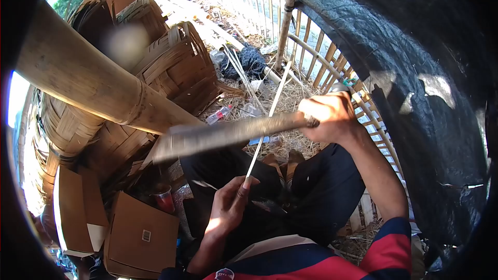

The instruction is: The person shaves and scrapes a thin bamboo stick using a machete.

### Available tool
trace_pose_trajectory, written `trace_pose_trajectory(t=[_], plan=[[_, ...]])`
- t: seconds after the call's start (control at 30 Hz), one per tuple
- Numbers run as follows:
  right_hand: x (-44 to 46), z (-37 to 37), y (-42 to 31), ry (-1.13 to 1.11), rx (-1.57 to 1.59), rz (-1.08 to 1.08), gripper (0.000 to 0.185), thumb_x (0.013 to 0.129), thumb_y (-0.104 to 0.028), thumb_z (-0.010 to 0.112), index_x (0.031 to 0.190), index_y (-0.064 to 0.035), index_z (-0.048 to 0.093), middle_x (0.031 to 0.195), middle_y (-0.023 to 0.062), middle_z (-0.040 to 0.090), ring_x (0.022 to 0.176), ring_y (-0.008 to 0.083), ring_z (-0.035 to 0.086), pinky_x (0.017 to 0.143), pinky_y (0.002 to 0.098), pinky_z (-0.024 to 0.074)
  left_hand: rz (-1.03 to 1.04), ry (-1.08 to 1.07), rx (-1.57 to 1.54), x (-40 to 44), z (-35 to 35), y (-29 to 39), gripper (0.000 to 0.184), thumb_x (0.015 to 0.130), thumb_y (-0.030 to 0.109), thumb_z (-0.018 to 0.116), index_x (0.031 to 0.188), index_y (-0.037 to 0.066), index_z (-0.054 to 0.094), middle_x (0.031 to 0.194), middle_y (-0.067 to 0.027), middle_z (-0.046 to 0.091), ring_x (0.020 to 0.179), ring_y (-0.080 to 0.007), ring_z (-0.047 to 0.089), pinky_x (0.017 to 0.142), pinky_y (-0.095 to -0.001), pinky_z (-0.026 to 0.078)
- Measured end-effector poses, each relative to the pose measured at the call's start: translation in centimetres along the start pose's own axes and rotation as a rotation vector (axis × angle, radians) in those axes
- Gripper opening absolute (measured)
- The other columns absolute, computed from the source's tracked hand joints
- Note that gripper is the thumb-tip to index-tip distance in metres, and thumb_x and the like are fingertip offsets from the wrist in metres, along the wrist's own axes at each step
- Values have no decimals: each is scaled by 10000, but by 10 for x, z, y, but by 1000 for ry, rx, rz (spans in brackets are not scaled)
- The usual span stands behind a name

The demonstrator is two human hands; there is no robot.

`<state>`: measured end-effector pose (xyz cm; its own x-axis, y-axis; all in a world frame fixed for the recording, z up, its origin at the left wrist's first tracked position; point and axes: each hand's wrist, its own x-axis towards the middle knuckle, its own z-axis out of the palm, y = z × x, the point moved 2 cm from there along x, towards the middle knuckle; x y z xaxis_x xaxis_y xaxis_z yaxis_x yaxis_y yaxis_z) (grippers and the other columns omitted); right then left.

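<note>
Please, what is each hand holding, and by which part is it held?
The right hand holds a large knife by its handle; the left hand pinches a thin pale strip by its near end.

Sunlit ground [293, 110], strewn with pale straw [310, 92] and shavings. On it, ahead of the seated person, lies a clear bottle [219, 114] with a pinkish-red label, tipped on its side, with crumpled clear plastic [250, 110] near it. Farther off sits a black bundle [251, 62], pale strips [239, 70] running beside it. A blue scrap [259, 140] lies nearer the person. At the left stand 2 cardboard boxes [141, 231], their undersides hidden, with a red cup [165, 200] just beside the nearer box.
</note>
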<state>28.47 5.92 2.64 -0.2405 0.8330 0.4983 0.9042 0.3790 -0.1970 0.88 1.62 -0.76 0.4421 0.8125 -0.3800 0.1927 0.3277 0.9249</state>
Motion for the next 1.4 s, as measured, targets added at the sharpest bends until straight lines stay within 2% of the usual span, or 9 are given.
trace_pose_trajectory(t=[0.07,0.17,0.4,0.53,0.67,0.87,1.13,1.3,1.4], plan=[[-1,-1,-6,-66,-2,-165,171,605,-190,716,711,-144,590,596,23,587,540,223,626,493,372,472,-2,-61,-26,0,3,3,303,995,295,513,1076,32,638,618,80,407,546,-11,344,495,-191,256],[1,0,7,34,-5,-132,177,609,-198,715,700,-141,575,594,28,586,529,234,618,489,381,468,-68,-61,-152,-1,1,7,292,997,290,508,1041,33,639,595,90,381,511,-1,324,466,-185,226],[-1,-12,35,-198,-23,127,294,619,-300,711,812,-109,597,724,68,636,693,283,645,607,426,489,-73,-54,-174,3,1,11,298,994,309,512,1034,38,630,559,98,361,472,7,311,431,-183,217],[-4,-12,63,-32,-87,205,218,672,-311,696,770,-138,609,628,80,621,606,287,636,556,419,506,-126,-64,-216,-5,-3,1,288,999,302,498,1040,45,622,547,109,332,451,12,280,412,-183,195],[-7,-11,58,-91,-60,283,200,669,-289,709,794,-153,632,650,85,634,625,285,647,577,420,515,-186,-55,-248,-4,3,-2,282,1000,296,497,1044,44,615,552,112,312,447,12,247,407,-186,178],[-3,3,13,-81,83,-183,201,587,-231,724,728,-153,603,586,19,581,561,225,621,512,392,453,-132,-189,-359,8,17,-1,283,995,289,495,983,20,584,558,106,269,431,7,230,381,-190,154],[-6,-4,69,-91,-24,228,243,614,-278,715,787,-135,624,634,94,618,605,288,634,553,419,494,-150,-141,-384,0,6,-3,295,1000,291,481,978,10,568,543,100,261,409,7,210,363,-195,139],[-6,-11,43,-145,-3,185,201,626,-258,721,756,-143,620,646,68,633,574,272,632,582,417,492,-160,-153,-389,3,14,-4,291,1004,284,473,979,10,567,544,99,259,408,8,213,360,-193,139],[-9,-3,23,-89,18,-90,218,615,-293,718,755,-155,623,672,20,652,580,249,637,683,387,502,-140,-200,-384,5,18,-3,291,1005,281,471,978,9,568,546,100,259,410,9,213,359,-191,141]])
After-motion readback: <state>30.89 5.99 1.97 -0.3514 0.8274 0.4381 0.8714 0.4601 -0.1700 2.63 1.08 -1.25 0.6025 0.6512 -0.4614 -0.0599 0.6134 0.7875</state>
